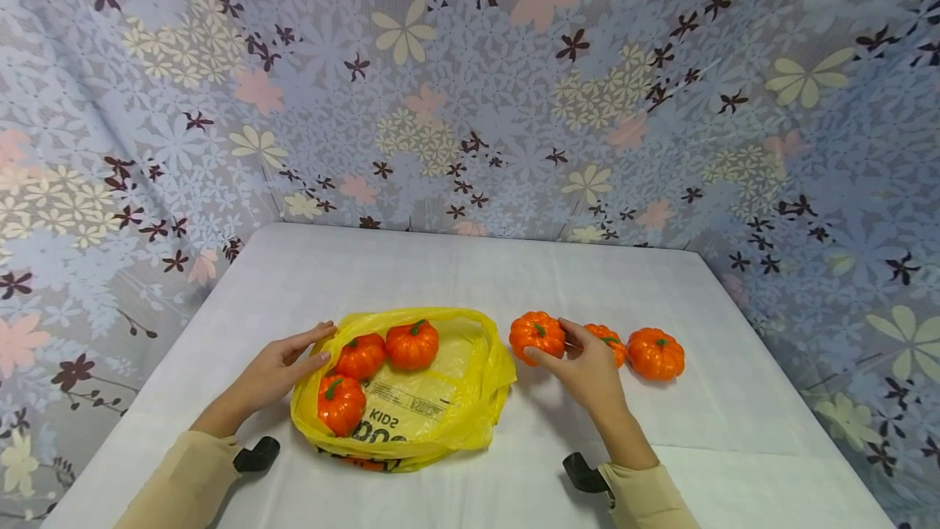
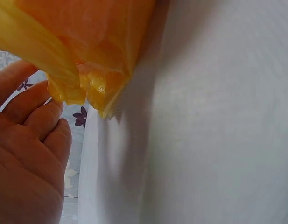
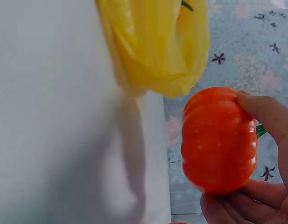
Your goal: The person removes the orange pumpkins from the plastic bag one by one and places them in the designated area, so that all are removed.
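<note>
A yellow plastic bag (image 1: 481,423) lies spread open on the table, with three orange toy pumpkins inside along its left and back: a front one (image 1: 341,406), a middle one (image 1: 361,356) and a back one (image 1: 412,346). My left hand (image 1: 275,370) holds the bag's left rim, thumb over the edge; in the left wrist view its fingers (image 2: 29,109) reach to the yellow plastic. Just right of the bag, my right hand (image 1: 591,374) grips another toy pumpkin (image 3: 218,142) between thumb and fingers, above the table. The bag partly hides its contents in the right wrist view.
Two more toy pumpkins, one partly hidden (image 1: 608,341) behind the right hand and one fully visible (image 1: 656,354), sit on the right of the white-covered table (image 1: 470,268). A flowered cloth (image 1: 470,104) hangs behind. Black wrist mounts (image 1: 257,455) stick out from both sleeves.
</note>
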Tool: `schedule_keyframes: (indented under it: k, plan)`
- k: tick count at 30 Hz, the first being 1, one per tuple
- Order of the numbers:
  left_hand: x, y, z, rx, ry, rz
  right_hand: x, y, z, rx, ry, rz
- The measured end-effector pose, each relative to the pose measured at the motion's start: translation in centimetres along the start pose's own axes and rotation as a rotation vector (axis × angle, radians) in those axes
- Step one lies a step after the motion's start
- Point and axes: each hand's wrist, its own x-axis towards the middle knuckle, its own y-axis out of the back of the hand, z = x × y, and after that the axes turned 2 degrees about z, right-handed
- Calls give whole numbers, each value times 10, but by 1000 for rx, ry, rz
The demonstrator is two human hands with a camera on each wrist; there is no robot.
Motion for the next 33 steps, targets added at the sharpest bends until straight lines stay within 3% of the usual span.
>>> schedule_keyframes:
  k: [19, 28, 33]
  plan:
    - [5, 3, -1, 0, 2, 1, 7, -5, 13, -180, 70, 67]
    - [6, 4, -1, -8, 0, 2, 10, -12, 11, -308, 76, 25]
    - [6, 5, -1, -10, 3, 2, 9, -16, 10, -318, 83, 6]
